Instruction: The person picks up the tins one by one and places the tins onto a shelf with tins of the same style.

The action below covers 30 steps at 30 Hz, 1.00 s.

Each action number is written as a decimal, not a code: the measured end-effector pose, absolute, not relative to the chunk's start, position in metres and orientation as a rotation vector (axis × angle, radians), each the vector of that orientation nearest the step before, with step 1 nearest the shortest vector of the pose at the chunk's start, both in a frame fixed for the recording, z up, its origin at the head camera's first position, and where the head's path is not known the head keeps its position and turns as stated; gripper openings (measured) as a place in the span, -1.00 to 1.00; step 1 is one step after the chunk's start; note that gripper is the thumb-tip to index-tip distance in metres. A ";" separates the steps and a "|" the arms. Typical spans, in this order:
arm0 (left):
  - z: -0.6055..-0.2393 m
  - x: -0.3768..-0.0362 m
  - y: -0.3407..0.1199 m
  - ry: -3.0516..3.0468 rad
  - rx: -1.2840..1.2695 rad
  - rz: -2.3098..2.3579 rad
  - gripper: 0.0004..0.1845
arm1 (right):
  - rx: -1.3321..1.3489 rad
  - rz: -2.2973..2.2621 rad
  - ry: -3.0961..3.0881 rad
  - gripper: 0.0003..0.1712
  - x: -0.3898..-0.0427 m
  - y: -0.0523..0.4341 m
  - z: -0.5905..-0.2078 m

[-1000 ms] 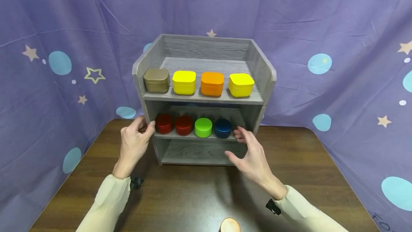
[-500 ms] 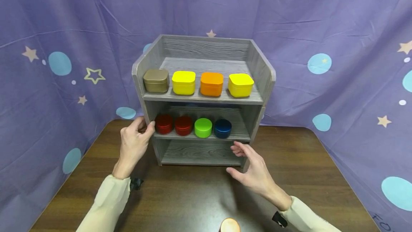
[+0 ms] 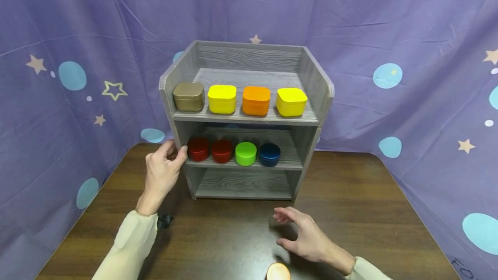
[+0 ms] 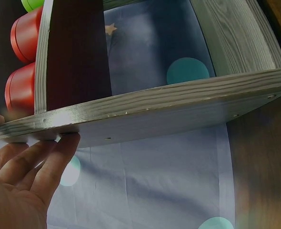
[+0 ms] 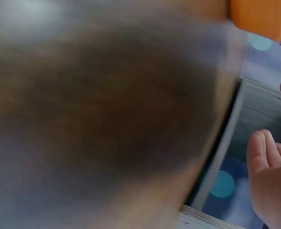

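Note:
A grey wood-grain shelf unit (image 3: pixel 249 56) stands on the table. My left hand (image 3: pixel 161 176) pinches the front edge of its left side panel, thumb on the inner face beside a dark red round tin (image 3: pixel 199 149); in the left wrist view the fingers (image 4: pixel 55 167) press the outer face. The middle shelf also carries another red tin (image 3: pixel 222 151), a green tin (image 3: pixel 246 154) and a dark blue tin (image 3: pixel 269 154). My right hand (image 3: pixel 305 234) hovers over the table, fingers loosely bent around nothing, near a round object with a pale orange top (image 3: pixel 278 272), cut off by the frame edge.
On the top shelf sit a gold-brown square tin (image 3: pixel 189 97), a yellow one (image 3: pixel 222 99), an orange one (image 3: pixel 256 101) and another yellow one (image 3: pixel 291 102). A purple curtain (image 3: pixel 350 33) surrounds the brown table (image 3: pixel 350 193). The right wrist view is largely blurred.
My right hand has drawn back from beside the dark blue tin, down toward the round object at the front. The left hand stays on the side panel; the tins keep their places.

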<state>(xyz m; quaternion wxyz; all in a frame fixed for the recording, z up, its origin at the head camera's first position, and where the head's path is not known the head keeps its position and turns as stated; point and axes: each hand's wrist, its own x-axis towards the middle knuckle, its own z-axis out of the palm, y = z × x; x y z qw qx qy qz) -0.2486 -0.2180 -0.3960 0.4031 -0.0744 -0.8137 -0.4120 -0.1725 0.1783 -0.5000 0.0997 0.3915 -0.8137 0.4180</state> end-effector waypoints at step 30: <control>-0.396 -0.248 -0.219 -2.067 -0.184 -0.992 -0.92 | 1.806 1.327 -2.597 -0.35 -0.152 0.204 -0.509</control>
